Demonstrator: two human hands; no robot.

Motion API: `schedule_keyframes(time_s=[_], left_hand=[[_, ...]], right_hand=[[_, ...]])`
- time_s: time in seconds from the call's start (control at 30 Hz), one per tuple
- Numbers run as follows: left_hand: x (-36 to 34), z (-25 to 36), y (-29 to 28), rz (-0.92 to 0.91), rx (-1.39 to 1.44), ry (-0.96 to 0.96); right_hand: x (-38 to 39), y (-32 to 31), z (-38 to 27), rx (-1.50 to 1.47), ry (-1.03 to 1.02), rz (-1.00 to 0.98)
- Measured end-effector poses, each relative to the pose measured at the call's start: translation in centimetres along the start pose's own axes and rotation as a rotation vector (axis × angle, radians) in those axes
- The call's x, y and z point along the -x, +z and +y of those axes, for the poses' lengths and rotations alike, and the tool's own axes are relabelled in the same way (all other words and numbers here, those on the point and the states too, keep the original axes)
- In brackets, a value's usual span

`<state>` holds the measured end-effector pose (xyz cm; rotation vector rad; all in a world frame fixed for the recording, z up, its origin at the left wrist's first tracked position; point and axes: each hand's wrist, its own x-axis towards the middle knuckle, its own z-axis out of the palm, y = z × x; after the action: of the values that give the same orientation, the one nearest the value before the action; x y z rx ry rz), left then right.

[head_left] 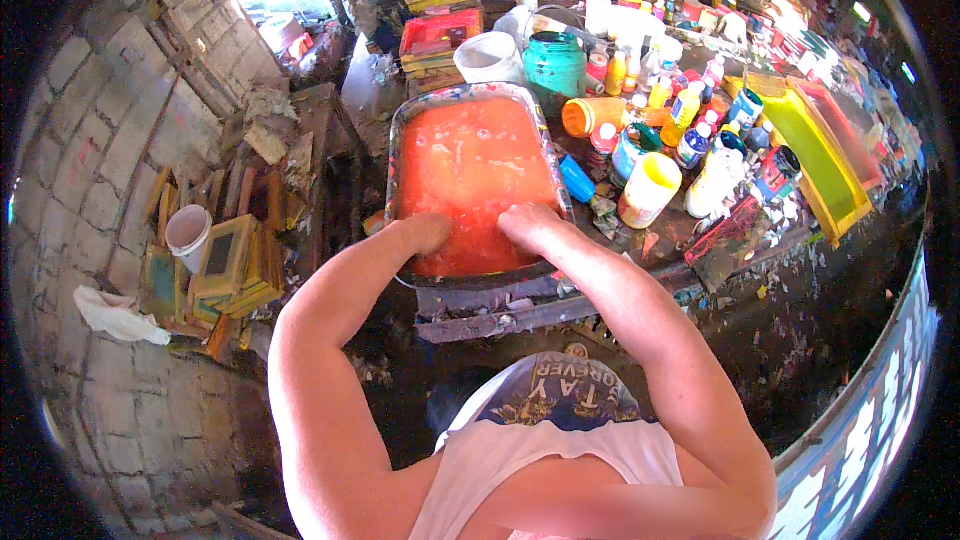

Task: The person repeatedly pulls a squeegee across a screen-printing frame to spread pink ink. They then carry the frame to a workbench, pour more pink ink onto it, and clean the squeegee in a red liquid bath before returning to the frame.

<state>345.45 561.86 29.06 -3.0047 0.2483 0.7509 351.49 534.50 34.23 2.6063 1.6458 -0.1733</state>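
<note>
A deep rectangular tub with a paint-spattered dark rim stands at the table's near edge. It is filled with orange-red liquid, with a few small bubbles on the surface. My left hand dips into it near the left wall. To the right of that, my right hand is also sunk in near the front. Both sets of fingers are under the opaque liquid, so I cannot see whether they hold anything.
Right of the tub stand a teal jar, a yellow-white cup and several paint bottles. A white bucket sits behind. Yellow-framed screens lie far right. Wooden frames and a small bucket are at left.
</note>
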Motion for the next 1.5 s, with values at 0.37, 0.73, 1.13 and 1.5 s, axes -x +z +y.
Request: schedule_keyframes(time_s=[0.37,0.73,1.13,1.5], left_hand=[[2.9,1.2,-1.8,-0.102,-0.347,0.077],[0.0,3.3,-4.7,0.182,0.001,0.033],[-2.0,5.6,-4.2,0.291,-0.05,-0.086],[-1.5,3.0,-3.7,0.086,-0.296,0.181]], right_hand=[[-0.5,1.1,0.3,-0.015,0.081,0.032],[-0.8,1.4,0.0,0.143,0.184,0.031],[-0.3,0.3,-0.4,0.051,0.22,0.065],[-0.3,-0.3,-0.3,0.019,0.227,0.07]])
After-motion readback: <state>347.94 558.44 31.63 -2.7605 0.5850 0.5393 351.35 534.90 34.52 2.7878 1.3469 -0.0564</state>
